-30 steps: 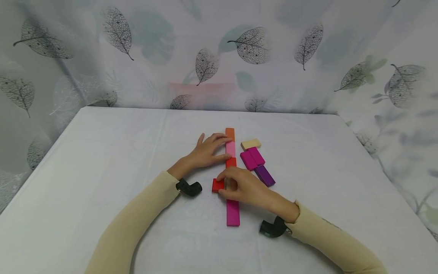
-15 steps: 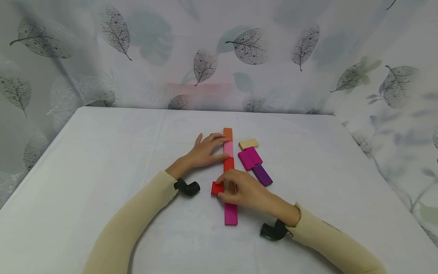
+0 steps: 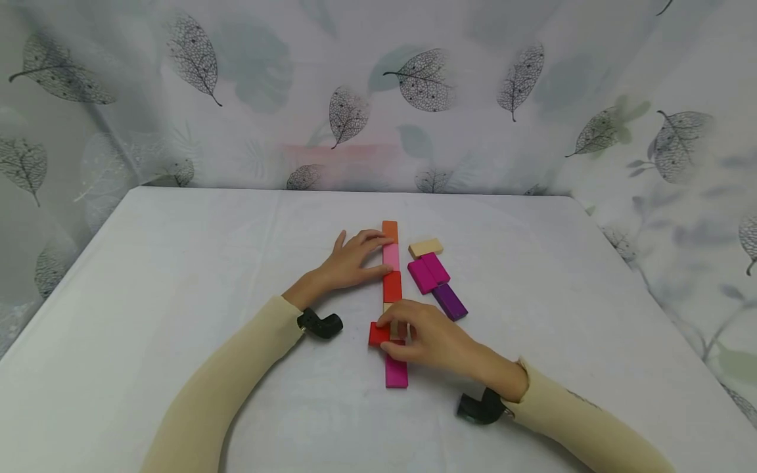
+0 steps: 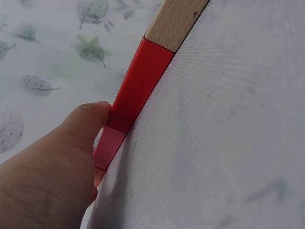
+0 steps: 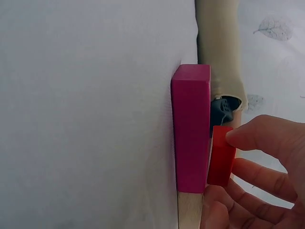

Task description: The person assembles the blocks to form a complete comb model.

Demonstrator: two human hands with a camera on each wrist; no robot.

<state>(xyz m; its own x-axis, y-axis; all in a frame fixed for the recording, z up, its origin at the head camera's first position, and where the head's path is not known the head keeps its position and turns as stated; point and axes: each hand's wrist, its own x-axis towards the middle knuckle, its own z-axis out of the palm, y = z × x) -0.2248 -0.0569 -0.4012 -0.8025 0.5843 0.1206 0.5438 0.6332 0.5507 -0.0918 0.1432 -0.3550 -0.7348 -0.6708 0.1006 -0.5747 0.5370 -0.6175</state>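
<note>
A straight row of blocks lies on the table: an orange block (image 3: 389,231), a pink block (image 3: 391,257), a red block (image 3: 392,286), a plain wooden block (image 4: 176,21) and a magenta block (image 3: 396,373) at the near end. My left hand (image 3: 349,263) touches the row around the pink block with spread fingers; its thumb is by the red block's end. My right hand (image 3: 432,335) pinches a second red block (image 5: 222,155) between thumb and fingers. That block sits crosswise over the row where the wooden and magenta blocks meet, partly hidden by the fingers.
Right of the row lie loose blocks: a pale wooden one (image 3: 426,247), two magenta ones (image 3: 428,272) side by side, and a purple one (image 3: 451,302). The white table (image 3: 195,263) ends at a leaf-print curtain (image 3: 254,131). Black devices sit at both wrists.
My right hand has moved slightly nearer along the row with the pinched red block, uncovering part of the wooden block. The left hand keeps its place on the row.
</note>
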